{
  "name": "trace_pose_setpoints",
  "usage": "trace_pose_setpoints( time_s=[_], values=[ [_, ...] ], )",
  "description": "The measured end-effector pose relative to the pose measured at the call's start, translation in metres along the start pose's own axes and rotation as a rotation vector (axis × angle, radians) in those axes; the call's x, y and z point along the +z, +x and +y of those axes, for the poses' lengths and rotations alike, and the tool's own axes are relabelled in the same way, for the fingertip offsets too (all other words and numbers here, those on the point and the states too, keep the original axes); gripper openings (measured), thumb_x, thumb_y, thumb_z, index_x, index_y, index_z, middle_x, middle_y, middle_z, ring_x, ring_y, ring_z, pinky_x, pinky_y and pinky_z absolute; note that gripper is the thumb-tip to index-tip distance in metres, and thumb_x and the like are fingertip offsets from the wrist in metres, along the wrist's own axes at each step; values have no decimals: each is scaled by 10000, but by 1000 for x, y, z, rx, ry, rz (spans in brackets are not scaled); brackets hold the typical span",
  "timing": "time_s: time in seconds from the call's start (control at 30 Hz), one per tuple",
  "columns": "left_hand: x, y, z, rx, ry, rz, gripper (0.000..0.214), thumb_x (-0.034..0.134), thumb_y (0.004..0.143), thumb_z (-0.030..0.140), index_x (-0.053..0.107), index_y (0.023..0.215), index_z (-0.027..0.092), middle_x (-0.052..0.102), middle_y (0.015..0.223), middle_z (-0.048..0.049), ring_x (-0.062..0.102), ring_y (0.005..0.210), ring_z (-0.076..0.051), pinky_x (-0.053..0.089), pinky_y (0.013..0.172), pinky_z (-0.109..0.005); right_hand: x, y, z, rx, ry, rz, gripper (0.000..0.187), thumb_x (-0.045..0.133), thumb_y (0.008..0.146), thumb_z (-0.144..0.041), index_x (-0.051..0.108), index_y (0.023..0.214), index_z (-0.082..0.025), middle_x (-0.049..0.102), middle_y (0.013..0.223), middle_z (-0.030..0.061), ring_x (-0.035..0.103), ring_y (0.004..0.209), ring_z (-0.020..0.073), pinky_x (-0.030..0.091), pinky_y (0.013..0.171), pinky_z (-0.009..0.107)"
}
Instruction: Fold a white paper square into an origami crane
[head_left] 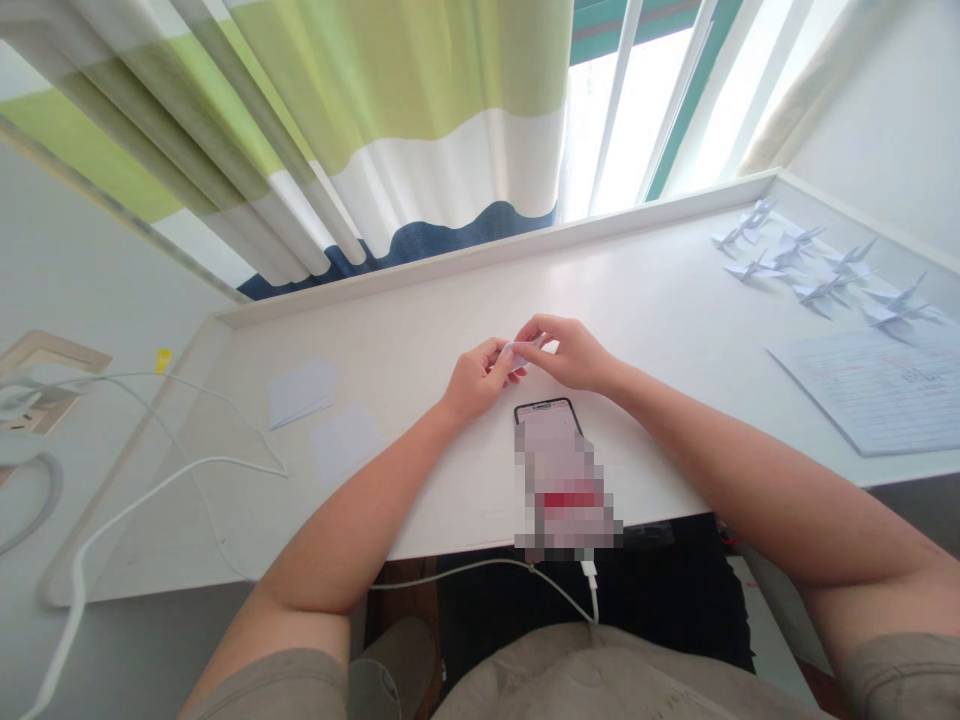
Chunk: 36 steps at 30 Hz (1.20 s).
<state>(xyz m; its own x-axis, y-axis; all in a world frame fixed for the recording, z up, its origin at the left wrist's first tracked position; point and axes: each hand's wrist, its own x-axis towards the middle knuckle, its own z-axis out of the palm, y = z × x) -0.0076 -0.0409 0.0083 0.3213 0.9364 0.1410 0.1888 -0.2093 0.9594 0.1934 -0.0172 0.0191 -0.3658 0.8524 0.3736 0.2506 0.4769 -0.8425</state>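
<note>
– What are we holding?

– A small piece of white paper [517,356], up in our fingers over the desk [420,330], just beyond the phone [559,455]. Our left hand [478,380] pinches one side between thumb and fingers; our right hand [574,352] closes narrowly on the other.

– Which step is that?

– We seem to be working a fold, though our fingers hide the crease. The next move, we judge, calls for lined-up edges and light, even thumb pressure.

– And the materials?

– Thin, crisp-looking paper over a smooth, pale desktop. Flat loose sheets [300,393] lie to our left. Far right stand angular folded figures [896,308], all sharp points, beside a ruled page [874,395] whose writing we can't read.
</note>
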Motion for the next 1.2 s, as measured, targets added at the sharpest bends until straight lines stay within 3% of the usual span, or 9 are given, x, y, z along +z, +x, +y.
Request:
trace_pose_setpoints(
  time_s=[0.3, 0.63, 0.9, 1.07, 1.2],
  values=[
    [0, 1, -3, 8, 36, -8, 397, 675, 1016, 562, 764, 1026, 175, 826, 911, -84, 766, 785, -178, 580, 723, -285, 0, 1, 0, 97, 106, -5, 207, 776, 868, -405, 741, 846, -202, 788, 864, 56, 714, 829, 218, 588, 794, 406],
    [2, 1, -2, 11, 12, 57, 402, 699, 996, 576, 800, 1083, 197, 845, 1032, -97, 797, 965, -229, 579, 645, -259, -3, -1, 1, -69, 14, 14, 156, 735, 943, -370, 751, 882, -227, 746, 931, 48, 712, 903, 219, 607, 863, 440],
    [0, 1, -6, 39, 54, 12, 328, 697, 1002, 504, 794, 1032, 193, 842, 953, -77, 786, 851, -194, 595, 729, -295, -2, -1, -3, 6, -6, -18, 177, 724, 922, -371, 719, 819, -227, 776, 814, 33, 718, 795, 218, 608, 847, 440],
    [-1, 1, -3, 1, 39, 31, 302, 692, 1004, 468, 775, 954, 181, 824, 872, -79, 773, 817, -200, 584, 695, -299, -1, 0, 1, 33, -4, 6, 171, 689, 936, -366, 746, 883, -213, 791, 842, 47, 711, 799, 217, 601, 827, 425],
    [-1, 3, -2, -38, 22, 91, 269, 683, 998, 421, 776, 944, 174, 819, 840, -70, 753, 742, -190, 593, 665, -301, -10, 0, 6, -103, -36, 48, 200, 572, 937, -222, 759, 1008, -239, 775, 1004, 60, 708, 962, 244, 587, 889, 454]
  ],
)
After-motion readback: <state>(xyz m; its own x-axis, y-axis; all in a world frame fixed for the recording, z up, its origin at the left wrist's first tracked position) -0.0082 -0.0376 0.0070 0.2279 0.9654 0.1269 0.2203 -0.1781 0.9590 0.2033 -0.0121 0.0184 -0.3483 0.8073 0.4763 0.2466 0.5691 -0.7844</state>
